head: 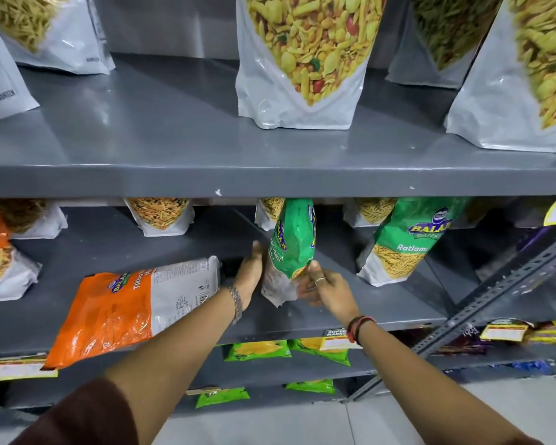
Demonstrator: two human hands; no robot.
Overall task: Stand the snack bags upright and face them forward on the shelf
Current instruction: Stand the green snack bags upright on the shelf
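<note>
A green snack bag (292, 242) stands almost upright on the grey middle shelf (382, 309), turned edge-on with its side toward me. My left hand (249, 274) lies flat against its left side. My right hand (326, 289) pinches its clear lower corner. An orange snack bag (116, 313) lies flat on the same shelf to the left, overhanging the front edge. A second green bag (405, 242) stands upright to the right, leaning slightly and facing forward.
White pouches of snack mix stand on the upper shelf (174, 149) and along the back of the middle shelf. Small green packets (257, 350) sit on lower shelves. A slanted metal brace (495, 300) crosses at the right. Price tags hang from the shelf edges.
</note>
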